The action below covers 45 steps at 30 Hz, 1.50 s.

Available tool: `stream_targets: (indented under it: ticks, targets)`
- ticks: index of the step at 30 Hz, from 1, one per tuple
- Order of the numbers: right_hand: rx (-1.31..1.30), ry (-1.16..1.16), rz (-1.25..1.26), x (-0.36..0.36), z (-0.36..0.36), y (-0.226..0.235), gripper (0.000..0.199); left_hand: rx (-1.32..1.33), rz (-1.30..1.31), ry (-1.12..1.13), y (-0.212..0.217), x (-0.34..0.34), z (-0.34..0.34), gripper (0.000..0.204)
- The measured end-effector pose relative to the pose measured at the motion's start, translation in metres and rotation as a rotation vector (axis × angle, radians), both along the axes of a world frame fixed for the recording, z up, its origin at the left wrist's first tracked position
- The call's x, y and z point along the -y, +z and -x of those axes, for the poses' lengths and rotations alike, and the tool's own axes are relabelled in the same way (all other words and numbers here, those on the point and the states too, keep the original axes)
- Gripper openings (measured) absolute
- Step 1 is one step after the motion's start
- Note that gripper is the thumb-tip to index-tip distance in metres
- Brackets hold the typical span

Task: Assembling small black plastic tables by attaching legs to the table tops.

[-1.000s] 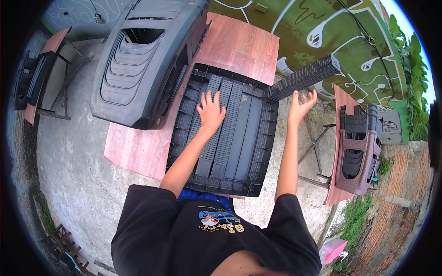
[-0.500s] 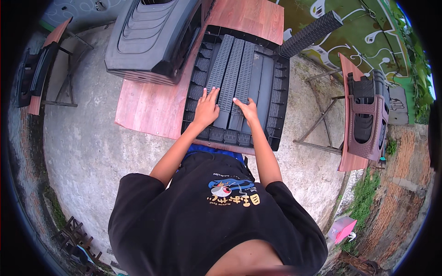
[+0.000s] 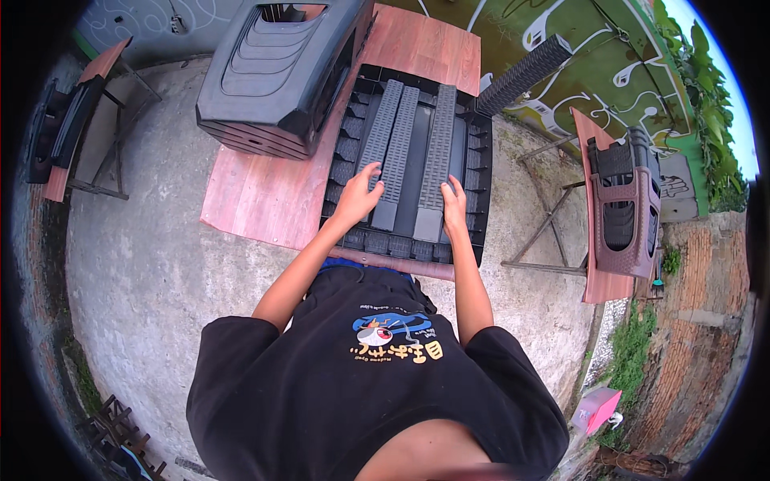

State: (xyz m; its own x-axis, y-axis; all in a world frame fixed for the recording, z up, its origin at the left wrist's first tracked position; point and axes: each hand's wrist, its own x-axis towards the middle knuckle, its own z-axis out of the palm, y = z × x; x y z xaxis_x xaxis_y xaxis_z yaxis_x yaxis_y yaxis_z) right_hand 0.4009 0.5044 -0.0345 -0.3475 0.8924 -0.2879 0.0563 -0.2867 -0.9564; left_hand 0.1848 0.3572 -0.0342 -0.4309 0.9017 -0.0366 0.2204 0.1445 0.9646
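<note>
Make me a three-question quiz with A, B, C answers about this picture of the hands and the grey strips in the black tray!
1. Where does the black ribbed plastic tray lie?
A on the reddish wooden table
B on the concrete ground
C on a chair

2. How many long grey ribbed plastic strips lie inside the tray?
A one
B three
C six

3. What are the hands doing?
A hanging in the air
B resting on the strips
C holding a cup

Answers: 1 A, the reddish wooden table shows under it. 2 B, three lie side by side. 3 B, the left hand and right hand lie flat on their near ends.
</note>
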Motion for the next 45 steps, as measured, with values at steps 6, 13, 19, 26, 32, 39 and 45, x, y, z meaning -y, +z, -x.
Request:
stream_targets:
  ticks: [6,13,19,26,32,39,45]
  targets:
    - [-0.499,0.165,0.304,0.043,-0.020,0.076,0.075,0.700,-0.065,-0.094,0.099,-0.055,-0.036,0.069]
    - [-0.346,-0.005,0.033,0.054,-0.014,0.128,0.057,0.410,-0.452,-0.214,0.200,-0.082,-0.069,0.100]
    - [-0.592,-0.111,-0.523,0.050,0.013,0.210,0.059,-0.379,-0.468,-0.103,0.194,-0.063,-0.088,0.108]
    - [-0.637,-0.204,-0.466,0.022,0.009,0.241,0.063,-0.081,-0.405,-0.530,0.194,-0.031,-0.026,0.118]
    - [-0.914,-0.016,-0.507,0.002,-0.007,0.260,0.081,-0.178,-0.283,-0.186,0.151,0.017,0.019,0.106]
    - [-0.825,0.104,-0.412,0.019,0.037,0.279,0.083,0.512,-0.365,-0.145,0.119,0.048,0.038,0.073]
    - [-0.774,0.265,-0.470,0.019,0.049,0.244,0.090,0.690,-0.252,-0.172,0.085,0.088,0.037,0.068]
